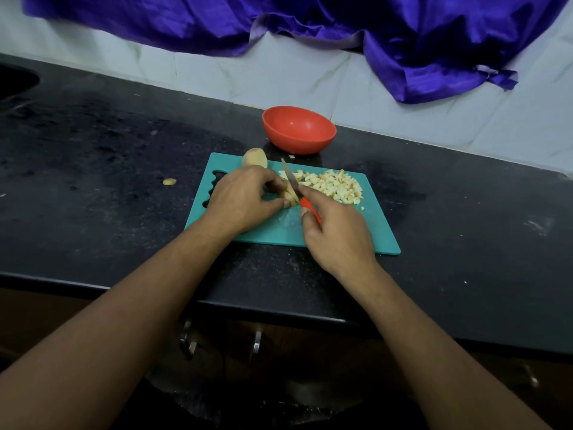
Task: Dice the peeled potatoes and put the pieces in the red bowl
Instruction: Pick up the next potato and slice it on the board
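Note:
A teal cutting board [381,231] lies on the black counter. My left hand [242,200] grips a piece of peeled potato [290,193] on the board, fingers curled over it. My right hand [338,234] holds a red-handled knife [291,180], its blade set against that potato piece and pointing away from me. A pile of diced potato [333,184] sits on the board to the right of the blade. A whole peeled potato [254,157] rests at the board's far left corner. The red bowl [299,130] stands just behind the board and looks empty.
A small potato scrap [169,181] lies on the black counter [108,169] left of the board. A dark sink edge [15,80] shows at the far left. A purple cloth [434,41] hangs over the white tiled wall. Cabinet handles [189,339] sit below the counter's front edge.

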